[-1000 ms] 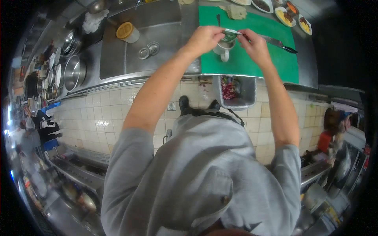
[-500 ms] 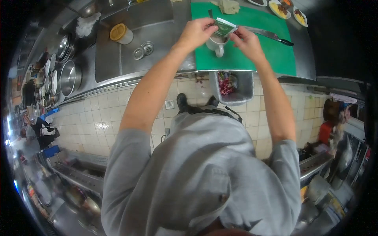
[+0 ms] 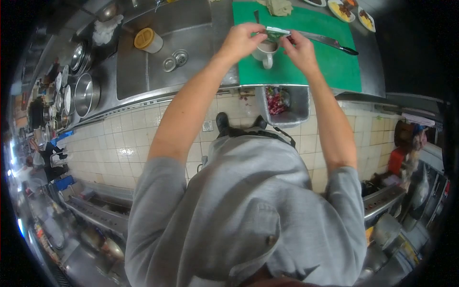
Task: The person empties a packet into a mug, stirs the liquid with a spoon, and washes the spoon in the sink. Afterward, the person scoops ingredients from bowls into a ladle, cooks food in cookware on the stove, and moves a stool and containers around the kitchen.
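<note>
Two hands (image 3: 243, 40), one packet (image 3: 277, 33), one mug (image 3: 259, 54), perhaps three dishes (image 3: 352, 18).

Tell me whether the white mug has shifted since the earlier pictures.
No, no shift shows: judged against the green board, the white mug sits in the same spot, toward the left edge.

Nothing legible right now: the green packet (image 3: 276, 35) between left hand (image 3: 240, 42) and right hand (image 3: 301, 49) gives no readable word.
</note>
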### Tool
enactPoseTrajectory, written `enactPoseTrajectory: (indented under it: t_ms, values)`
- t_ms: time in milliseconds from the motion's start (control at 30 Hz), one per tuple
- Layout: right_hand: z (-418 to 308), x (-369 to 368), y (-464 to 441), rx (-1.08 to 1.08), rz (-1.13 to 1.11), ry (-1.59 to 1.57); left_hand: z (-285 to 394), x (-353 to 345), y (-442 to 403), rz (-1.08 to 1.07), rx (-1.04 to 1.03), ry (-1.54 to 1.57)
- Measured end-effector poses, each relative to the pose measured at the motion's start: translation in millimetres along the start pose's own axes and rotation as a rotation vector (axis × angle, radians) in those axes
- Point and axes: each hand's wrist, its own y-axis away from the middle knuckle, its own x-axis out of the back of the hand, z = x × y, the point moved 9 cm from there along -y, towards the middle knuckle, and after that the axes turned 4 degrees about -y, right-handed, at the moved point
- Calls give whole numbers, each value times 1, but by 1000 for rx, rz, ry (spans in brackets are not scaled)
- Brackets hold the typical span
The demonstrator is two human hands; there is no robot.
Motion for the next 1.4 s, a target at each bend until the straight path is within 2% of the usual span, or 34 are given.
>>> enactPoseTrajectory:
  t_ms: [67, 100, 167, 300, 367, 567, 667, 800, 867, 1000, 1200, 1267, 1400]
  values:
    - [10, -1, 0, -106, 6, -73, -2, -5, -1, -8, -4, 1]
    - [10, -1, 1, -108, 6, -73, -5, -4, -2, -10, -3, 2]
    - [-11, 0, 3, 26, -8, -26, -7, 4, -2, -9, -4, -50]
    - [-18, -2, 3, -35, -32, -7, -7, -8, -3, -55, 39, 94]
    - [-16, -4, 2, -47, -26, -33, 4, -7, -3, -66, -4, -46]
    - [-19, 1, 3, -36, 5, -48, 4, -8, -9, -20, -119, -211]
    - [-20, 2, 4, -38, 9, -26, 12, -8, -12, -30, -177, -104]
    - [-10, -4, 7, -56, -3, -19, 17, -7, -12, -43, -176, -105]
    - [-3, -6, 7, -66, -22, -74, 12, -6, -12, -83, -82, -276]
    - [-4, -2, 8, -51, -29, -84, 8, -7, -10, -111, -56, -327]
    - [-9, 16, 22, 4, -32, -92, 14, -3, -18, 33, -238, -195]
    - [-2, 25, 31, -121, -12, -258, 15, -4, -22, -53, -148, -429]
    - [6, 40, 56, -201, 32, -332, 26, -2, -17, -99, -91, -452]
